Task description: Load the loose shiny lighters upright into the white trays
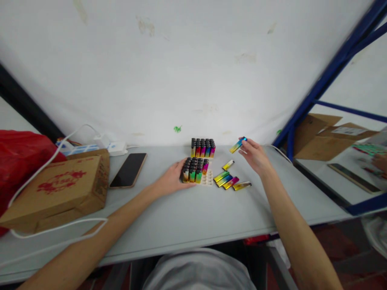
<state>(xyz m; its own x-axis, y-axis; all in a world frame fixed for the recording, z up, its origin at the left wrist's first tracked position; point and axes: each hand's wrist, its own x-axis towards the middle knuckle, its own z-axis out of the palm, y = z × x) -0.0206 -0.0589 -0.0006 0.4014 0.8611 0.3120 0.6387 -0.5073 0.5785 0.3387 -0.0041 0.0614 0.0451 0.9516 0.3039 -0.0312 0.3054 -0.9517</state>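
A blue-and-yellow lighter [238, 145] is pinched between the fingers of my right hand [254, 155], raised above the table's right part. My left hand [171, 177] is wrapped round the left side of a white lighter tray [207, 180]. Upright lighters [192, 172] with black tops fill its left part; bare sockets show at the right. Between the tray and my right arm lie several loose shiny lighters [225, 180] in mixed colours. Just behind stands another block of upright lighters [203, 148].
To the left lie a dark phone [129, 170], a brown cardboard box [57, 189] and a red bag [24, 157], with a white cable [45, 167] across the box. A blue metal frame [320, 72] borders the right side. Beyond it, another person's hand [379, 162] shows.
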